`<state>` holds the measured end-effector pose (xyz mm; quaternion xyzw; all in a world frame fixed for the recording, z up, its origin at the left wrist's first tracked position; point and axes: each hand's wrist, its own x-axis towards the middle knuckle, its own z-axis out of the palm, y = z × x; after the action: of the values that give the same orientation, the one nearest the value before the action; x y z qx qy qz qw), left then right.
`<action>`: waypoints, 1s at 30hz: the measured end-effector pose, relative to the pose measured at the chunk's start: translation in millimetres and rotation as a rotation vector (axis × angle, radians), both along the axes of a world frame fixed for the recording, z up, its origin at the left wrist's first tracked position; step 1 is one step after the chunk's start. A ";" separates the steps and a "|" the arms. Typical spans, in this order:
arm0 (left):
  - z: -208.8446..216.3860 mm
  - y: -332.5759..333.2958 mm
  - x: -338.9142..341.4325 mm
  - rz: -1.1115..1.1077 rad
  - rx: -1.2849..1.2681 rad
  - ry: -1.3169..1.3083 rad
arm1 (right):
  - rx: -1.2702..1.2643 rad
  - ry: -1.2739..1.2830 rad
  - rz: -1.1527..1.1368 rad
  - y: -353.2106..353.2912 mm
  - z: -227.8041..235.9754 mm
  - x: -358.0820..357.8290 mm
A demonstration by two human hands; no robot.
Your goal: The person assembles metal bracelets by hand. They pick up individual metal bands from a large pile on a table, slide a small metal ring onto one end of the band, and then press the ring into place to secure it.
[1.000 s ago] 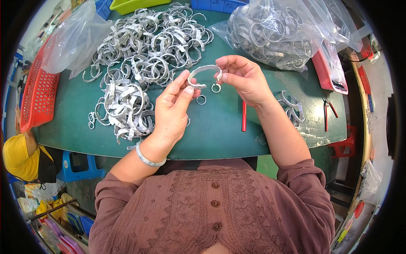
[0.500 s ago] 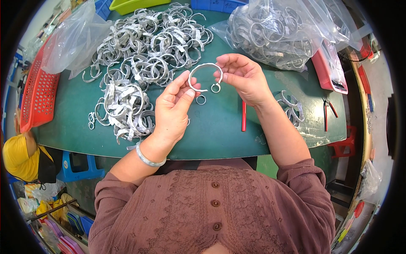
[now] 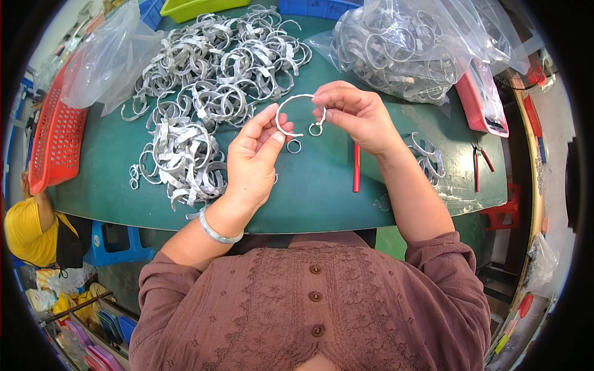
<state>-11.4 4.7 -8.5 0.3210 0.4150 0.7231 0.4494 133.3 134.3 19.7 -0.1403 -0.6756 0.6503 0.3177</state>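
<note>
Between my hands, above the green table, is an open grey metal cuff bracelet (image 3: 282, 114). My left hand (image 3: 255, 148) pinches its left side between thumb and fingers. My right hand (image 3: 354, 116) grips its upper right side with thumb and bent fingers. A small ring (image 3: 316, 129) sits at the bracelet's lower right end; whether it is joined on cannot be told. Beneath, another small ring (image 3: 294, 146) lies on the table. A red stick-like tool (image 3: 356, 168) lies under my right hand, its upper end hidden.
A large heap of grey cuff bracelets (image 3: 185, 154) covers the table's left and back. More fill a clear plastic bag (image 3: 396, 55) at the back right. Red-handled pliers (image 3: 477, 167) lie at right, near a pink basket (image 3: 473, 105). A red basket (image 3: 59, 130) stands at left, near a person in yellow (image 3: 28, 229).
My right fingers have shifted slightly left along the top of the bracelet and closed further over it. My left hand has stayed almost still.
</note>
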 end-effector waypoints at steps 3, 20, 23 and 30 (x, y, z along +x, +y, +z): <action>2.8 1.1 1.9 -0.003 -0.005 0.005 | 0.091 -0.059 0.035 2.5 3.4 3.5; 3.2 -3.9 2.0 -0.106 0.055 0.099 | 0.681 0.211 -0.849 56.3 149.8 65.1; 3.3 -4.2 3.2 -0.126 0.036 0.142 | 0.963 -0.009 -1.245 101.8 180.7 93.0; 2.8 -4.1 2.5 -0.162 -0.042 0.199 | 1.182 -0.818 -0.760 133.4 194.7 99.6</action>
<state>-8.9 0.7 -5.7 0.4141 0.4451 0.6403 0.4695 232.8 267.7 214.4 -0.3955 -0.8763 -0.0689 0.2663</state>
